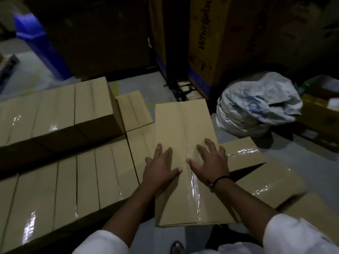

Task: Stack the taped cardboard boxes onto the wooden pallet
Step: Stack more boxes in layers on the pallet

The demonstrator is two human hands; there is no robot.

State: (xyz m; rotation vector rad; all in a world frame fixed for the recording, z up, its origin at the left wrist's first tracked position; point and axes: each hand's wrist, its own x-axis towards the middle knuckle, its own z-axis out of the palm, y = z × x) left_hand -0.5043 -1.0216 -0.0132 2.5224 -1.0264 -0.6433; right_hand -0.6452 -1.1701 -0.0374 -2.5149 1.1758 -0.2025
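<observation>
Across the top of the frame, tall dark-brown printed cardboard cartons (207, 43), upright on the grey floor (302, 162). Over the left half, two long rows of tan cardboard boxes sealed with glossy clear tape, packed side by side: far row (55, 110) at mid left, near row (55, 189) at lower left. In the centre, one long tan taped cardboard box (183, 125), lying lengthwise away from the camera and overlapping the boxes around it. At right of centre, a crumpled white woven sack (256, 107) on the floor. At lower right, two more tan taped boxes (271, 184), askew. At upper left, a blue plastic object (36, 39), blurred. On the central box's top, left hand (159, 169) and right hand (211, 164) — both laid flat, fingers spread apart and straight, gripping nothing — either side of the tape seam. Round the right wrist, a thin black band (219, 180).
</observation>
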